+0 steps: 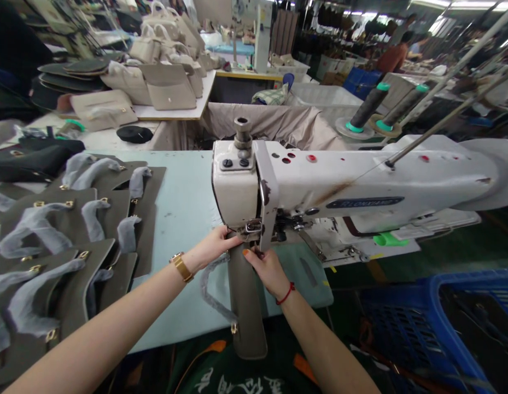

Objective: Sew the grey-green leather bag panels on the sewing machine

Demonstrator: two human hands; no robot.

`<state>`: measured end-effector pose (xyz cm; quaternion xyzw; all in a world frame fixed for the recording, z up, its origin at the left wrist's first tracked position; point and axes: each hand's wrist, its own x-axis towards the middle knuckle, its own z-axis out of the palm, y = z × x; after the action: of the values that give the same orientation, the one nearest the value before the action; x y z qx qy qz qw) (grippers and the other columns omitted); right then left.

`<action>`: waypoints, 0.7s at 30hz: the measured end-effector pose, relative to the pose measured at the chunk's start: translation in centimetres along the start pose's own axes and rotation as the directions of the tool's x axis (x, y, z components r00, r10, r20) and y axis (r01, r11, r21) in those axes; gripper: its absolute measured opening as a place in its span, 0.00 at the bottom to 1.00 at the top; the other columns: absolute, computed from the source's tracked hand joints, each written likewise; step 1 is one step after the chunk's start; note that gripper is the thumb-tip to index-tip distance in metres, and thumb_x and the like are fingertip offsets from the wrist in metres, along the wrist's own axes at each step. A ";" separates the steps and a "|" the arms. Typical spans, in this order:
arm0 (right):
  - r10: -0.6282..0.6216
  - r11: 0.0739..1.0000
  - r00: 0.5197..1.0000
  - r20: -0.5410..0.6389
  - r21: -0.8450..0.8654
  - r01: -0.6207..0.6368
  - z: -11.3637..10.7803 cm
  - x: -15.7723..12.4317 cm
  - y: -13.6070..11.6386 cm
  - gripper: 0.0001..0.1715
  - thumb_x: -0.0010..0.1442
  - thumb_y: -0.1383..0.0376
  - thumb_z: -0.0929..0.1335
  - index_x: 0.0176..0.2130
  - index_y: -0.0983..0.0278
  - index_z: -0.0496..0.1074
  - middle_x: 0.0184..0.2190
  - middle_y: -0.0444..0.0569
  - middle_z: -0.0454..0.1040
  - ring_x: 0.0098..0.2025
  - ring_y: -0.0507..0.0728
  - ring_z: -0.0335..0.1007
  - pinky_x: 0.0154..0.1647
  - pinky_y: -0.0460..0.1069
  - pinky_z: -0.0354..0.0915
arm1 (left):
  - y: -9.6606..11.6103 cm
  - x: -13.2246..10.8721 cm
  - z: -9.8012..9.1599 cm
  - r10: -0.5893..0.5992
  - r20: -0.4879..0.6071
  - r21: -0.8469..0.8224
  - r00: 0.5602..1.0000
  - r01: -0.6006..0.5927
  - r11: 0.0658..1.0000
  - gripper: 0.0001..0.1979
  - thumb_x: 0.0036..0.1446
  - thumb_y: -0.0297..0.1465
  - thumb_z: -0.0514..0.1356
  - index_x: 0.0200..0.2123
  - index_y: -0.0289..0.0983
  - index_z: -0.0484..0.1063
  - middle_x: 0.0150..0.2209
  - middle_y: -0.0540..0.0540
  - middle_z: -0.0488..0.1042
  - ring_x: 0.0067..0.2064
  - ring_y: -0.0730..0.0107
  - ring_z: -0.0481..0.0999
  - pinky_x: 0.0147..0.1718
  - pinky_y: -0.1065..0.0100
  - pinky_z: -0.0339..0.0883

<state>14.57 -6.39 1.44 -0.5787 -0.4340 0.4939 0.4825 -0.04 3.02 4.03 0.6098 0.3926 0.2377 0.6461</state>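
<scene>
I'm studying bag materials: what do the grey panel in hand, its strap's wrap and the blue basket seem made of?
Panel: probably leather or imitation leather, matt; the surface looks smooth.
Wrap: likely thin plastic or foam sheet, whitish, cloudy and creased.
Basket: apparently moulded plastic, slightly shiny, with uniform colour and slotted walls.

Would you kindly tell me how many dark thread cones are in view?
2: the left thread cone and the right thread cone, side by side behind the sewing machine. More may be hidden further back.
</scene>
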 end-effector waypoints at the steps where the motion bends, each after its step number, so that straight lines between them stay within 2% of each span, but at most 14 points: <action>1: -0.003 1.000 1.000 0.004 0.003 0.003 0.0 0.1 -0.1 0.19 0.55 0.55 0.67 0.21 0.65 0.66 0.18 0.41 0.63 0.23 0.50 0.56 0.24 0.44 0.53 | -0.1 0.0 0.0 0.008 -0.001 0.004 1.000 -0.008 1.000 0.16 0.48 0.38 0.66 0.39 0.38 0.78 0.39 0.46 0.80 0.46 0.56 0.75 0.47 0.63 0.67; 8: -0.010 1.000 1.000 0.020 0.014 0.010 -0.2 0.5 -0.3 0.17 0.56 0.56 0.67 0.23 0.65 0.66 0.22 0.43 0.67 0.26 0.51 0.59 0.27 0.44 0.56 | -0.8 0.4 -1.2 0.018 0.057 0.027 0.998 -0.020 0.999 0.17 0.49 0.40 0.65 0.41 0.37 0.78 0.42 0.44 0.79 0.45 0.55 0.74 0.48 0.60 0.66; 12: -0.006 1.000 1.000 0.025 0.022 0.006 -0.3 0.7 -0.2 0.17 0.57 0.56 0.66 0.25 0.65 0.67 0.24 0.44 0.68 0.27 0.51 0.60 0.29 0.45 0.56 | -1.9 0.2 -2.1 0.009 0.051 -0.039 0.999 -0.007 0.999 0.18 0.50 0.41 0.65 0.42 0.37 0.77 0.40 0.45 0.79 0.44 0.59 0.75 0.45 0.65 0.66; 15: 0.000 1.000 0.999 0.040 0.021 -0.001 -0.5 0.8 0.0 0.18 0.57 0.55 0.67 0.25 0.66 0.68 0.24 0.44 0.68 0.27 0.51 0.61 0.28 0.45 0.56 | -3.4 -0.4 -2.1 -0.073 -0.032 -0.187 0.997 0.066 0.980 0.21 0.50 0.42 0.65 0.44 0.36 0.76 0.42 0.43 0.78 0.42 0.62 0.75 0.41 0.68 0.68; 18: 0.009 1.000 0.999 0.051 0.009 -0.010 -0.7 0.7 0.3 0.19 0.56 0.54 0.67 0.25 0.66 0.68 0.23 0.43 0.67 0.26 0.51 0.60 0.27 0.44 0.56 | -5.5 -1.5 -1.4 -0.204 -0.104 -0.454 0.974 0.136 0.880 0.27 0.52 0.43 0.63 0.54 0.40 0.68 0.48 0.42 0.75 0.44 0.61 0.76 0.42 0.65 0.70; 21: 0.014 1.000 0.998 0.062 -0.024 -0.013 -0.9 0.2 0.6 0.19 0.57 0.54 0.67 0.24 0.65 0.66 0.21 0.41 0.64 0.24 0.50 0.57 0.26 0.44 0.55 | -7.7 -3.2 -0.1 -0.210 -0.163 -0.599 0.964 0.073 0.797 0.33 0.52 0.41 0.65 0.60 0.45 0.59 0.55 0.42 0.70 0.46 0.61 0.76 0.44 0.62 0.70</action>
<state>15.46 -6.43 0.89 -0.5716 -0.4505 0.5099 0.4587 -3.29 -0.51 -2.83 0.3184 0.4138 0.3644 0.7711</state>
